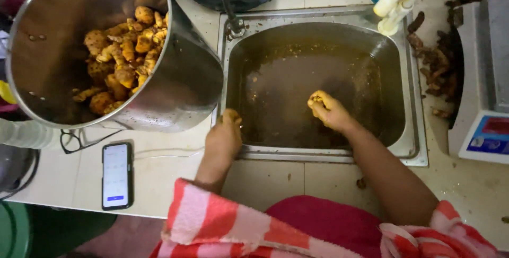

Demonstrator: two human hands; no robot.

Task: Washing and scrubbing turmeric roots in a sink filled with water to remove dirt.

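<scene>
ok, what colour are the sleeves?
Red and white stripes on the sleeves, clearest in the head view.

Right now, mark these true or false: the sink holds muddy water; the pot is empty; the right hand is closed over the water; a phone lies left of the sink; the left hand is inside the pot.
1. The sink holds muddy brown water. True.
2. The pot is empty. False: it holds yellow-brown roots.
3. The right hand is closed over the water. True; what it grips is too small to tell.
4. A phone lies on the counter left of the sink. True.
5. The left hand is inside the pot. False: it rests at the sink's front left edge.
</scene>
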